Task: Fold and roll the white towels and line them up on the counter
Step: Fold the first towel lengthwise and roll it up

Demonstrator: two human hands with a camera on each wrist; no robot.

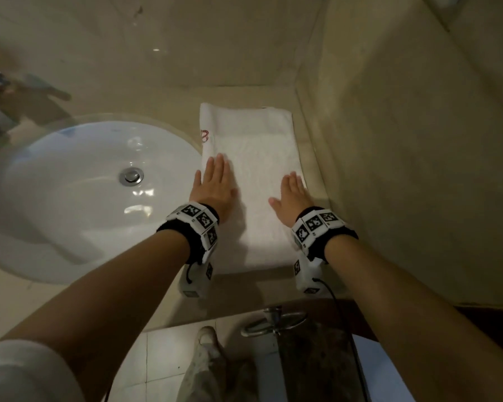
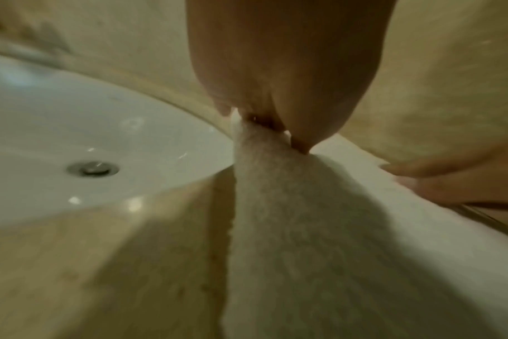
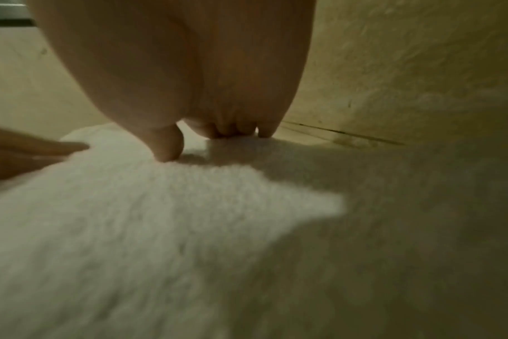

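Item: white towel (image 1: 253, 181), folded into a long strip, lying flat on the beige counter (image 1: 308, 158) at centre frame, between the oval sink (image 1: 70, 198) on the left and the wall (image 1: 404, 169) on the right. Long axis runs from the lower centre of the head view toward the upper centre. Near end partly hidden behind both wrist units; red mark (image 1: 204, 136) on the far left edge too small to read.

Left hand (image 1: 214, 184): flat, fingers straight and together, pressing the strip's left edge.

Right hand (image 1: 292, 192): flat, fingers straight, pressing the right edge.

Both wrist views blurred; fingertips barely distinguishable.
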